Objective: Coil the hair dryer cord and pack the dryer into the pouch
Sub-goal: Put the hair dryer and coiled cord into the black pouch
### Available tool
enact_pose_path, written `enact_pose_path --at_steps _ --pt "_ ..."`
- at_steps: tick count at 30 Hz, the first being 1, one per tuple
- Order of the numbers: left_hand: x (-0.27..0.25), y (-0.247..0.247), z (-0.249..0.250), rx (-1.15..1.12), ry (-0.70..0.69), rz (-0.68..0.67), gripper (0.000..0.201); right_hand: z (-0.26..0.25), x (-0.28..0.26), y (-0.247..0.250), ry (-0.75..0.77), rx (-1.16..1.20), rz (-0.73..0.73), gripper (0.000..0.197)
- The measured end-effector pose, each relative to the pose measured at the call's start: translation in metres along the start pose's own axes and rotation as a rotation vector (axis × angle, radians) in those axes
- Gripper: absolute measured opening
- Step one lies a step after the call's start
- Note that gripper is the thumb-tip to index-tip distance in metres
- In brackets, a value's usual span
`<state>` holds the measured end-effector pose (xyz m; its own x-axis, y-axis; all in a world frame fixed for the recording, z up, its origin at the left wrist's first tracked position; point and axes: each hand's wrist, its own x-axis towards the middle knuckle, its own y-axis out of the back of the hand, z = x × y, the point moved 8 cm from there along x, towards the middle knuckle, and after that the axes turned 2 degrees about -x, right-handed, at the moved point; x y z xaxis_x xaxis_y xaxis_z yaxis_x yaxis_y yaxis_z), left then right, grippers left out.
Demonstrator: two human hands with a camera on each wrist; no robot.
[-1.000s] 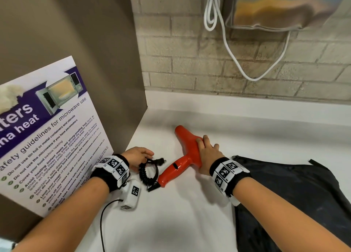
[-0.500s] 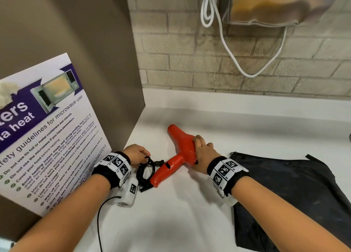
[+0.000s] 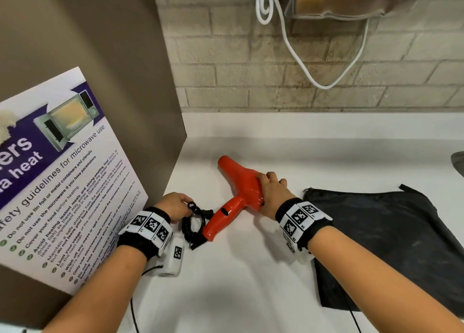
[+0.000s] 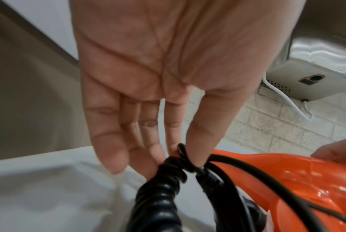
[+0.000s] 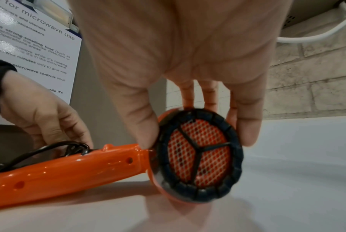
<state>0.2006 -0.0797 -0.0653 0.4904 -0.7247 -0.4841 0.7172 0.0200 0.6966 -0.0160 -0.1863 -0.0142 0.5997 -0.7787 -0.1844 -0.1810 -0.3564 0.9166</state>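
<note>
An orange hair dryer (image 3: 238,189) lies on the white counter (image 3: 251,270), nozzle toward the back left, handle toward me. My right hand (image 3: 272,189) grips its rear body; in the right wrist view thumb and fingers clasp the black mesh intake (image 5: 200,155). The black coiled cord (image 3: 192,222) is bunched beside the handle's end. My left hand (image 3: 175,204) pinches a loop of that cord (image 4: 183,158) between thumb and fingertips. The black pouch (image 3: 391,242) lies flat at the right, partly under my right forearm.
A brown side panel with a microwave safety poster (image 3: 57,177) stands close on the left. A brick wall (image 3: 276,76) rises behind the counter, with a white cable (image 3: 301,63) hanging from a wall unit. Something grey (image 3: 458,160) shows at the right edge.
My left hand has drawn the cord into a tighter bunch near the handle's end. The right hand stays on the dryer, which has shifted slightly left.
</note>
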Motion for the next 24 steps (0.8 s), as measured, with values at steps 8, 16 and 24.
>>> enact_pose_path --at_steps 8,16,24 --pt "0.0 0.002 0.001 0.147 -0.057 0.071 0.035 -0.002 -0.007 -0.002 -0.019 -0.036 0.008 0.084" --pt "-0.031 0.016 0.026 0.164 -0.039 0.105 0.04 0.012 -0.011 0.011 0.034 0.058 -0.083 0.078" --pt "-0.091 -0.05 0.164 0.167 -0.401 0.04 0.035 0.116 -0.024 0.052 -0.122 0.003 -0.115 0.051"
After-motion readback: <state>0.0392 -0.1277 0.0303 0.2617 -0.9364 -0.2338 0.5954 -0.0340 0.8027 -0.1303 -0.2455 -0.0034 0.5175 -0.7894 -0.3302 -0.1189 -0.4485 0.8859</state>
